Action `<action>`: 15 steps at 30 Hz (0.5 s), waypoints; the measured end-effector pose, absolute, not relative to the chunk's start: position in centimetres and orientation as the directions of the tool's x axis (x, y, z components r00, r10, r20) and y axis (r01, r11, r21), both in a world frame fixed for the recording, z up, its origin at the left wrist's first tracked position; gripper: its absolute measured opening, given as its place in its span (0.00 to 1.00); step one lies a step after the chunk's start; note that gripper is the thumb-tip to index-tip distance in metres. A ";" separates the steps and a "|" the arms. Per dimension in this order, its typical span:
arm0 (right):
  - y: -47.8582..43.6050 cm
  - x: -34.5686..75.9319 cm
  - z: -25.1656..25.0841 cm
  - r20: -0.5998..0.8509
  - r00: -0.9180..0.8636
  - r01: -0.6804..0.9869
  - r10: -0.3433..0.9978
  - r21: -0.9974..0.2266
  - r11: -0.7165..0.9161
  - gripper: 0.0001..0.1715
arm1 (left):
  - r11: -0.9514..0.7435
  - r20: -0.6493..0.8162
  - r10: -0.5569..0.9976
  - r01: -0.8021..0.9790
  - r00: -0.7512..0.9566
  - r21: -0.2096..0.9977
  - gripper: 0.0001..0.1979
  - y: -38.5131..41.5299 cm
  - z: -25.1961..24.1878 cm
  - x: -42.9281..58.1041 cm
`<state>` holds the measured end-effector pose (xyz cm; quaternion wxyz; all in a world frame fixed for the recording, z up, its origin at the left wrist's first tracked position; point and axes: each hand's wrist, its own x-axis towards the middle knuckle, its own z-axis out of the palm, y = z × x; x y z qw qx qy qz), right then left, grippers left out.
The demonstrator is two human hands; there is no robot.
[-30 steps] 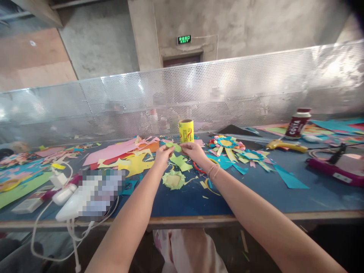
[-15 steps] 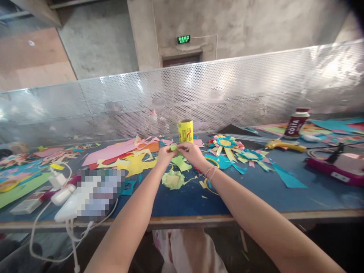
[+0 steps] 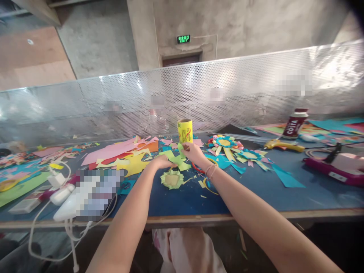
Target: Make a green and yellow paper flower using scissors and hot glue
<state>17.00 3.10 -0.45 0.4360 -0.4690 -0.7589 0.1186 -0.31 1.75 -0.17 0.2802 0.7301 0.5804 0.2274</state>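
Observation:
My right hand [image 3: 192, 152] pinches a small light-green paper piece [image 3: 181, 150] just in front of a yellow printed tube [image 3: 185, 131] that stands upright. Lower and to the left, my left hand [image 3: 164, 162] reaches over loose green paper pieces [image 3: 176, 160], its fingers stretched forward and apart from the other hand. Whether its fingertips touch the paper I cannot tell. Nearer to me lies a round green paper rosette [image 3: 172, 179] with a pleated rim and a pale centre. A roll of tape [image 3: 199, 168] is partly hidden behind my right wrist.
Colourful paper flowers [image 3: 224, 143] lie right of my hands, with a yellow glue gun [image 3: 284, 145] and a brown bottle [image 3: 295, 123] beyond. Pink and yellow paper sheets [image 3: 133, 163] spread leftward. A white charging device with cables [image 3: 66, 208] sits at the table's front left.
My hands have parted. The left one has moved down and left, away from the small green piece, which stays in my right hand. The tube and rosette have stayed put.

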 end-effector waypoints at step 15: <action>3.6 17.4 -0.8 0.575 -0.093 0.621 0.813 -0.605 0.499 0.08 | -0.306 -0.134 0.856 0.699 0.499 0.646 0.15 2.0 -0.8 -1.5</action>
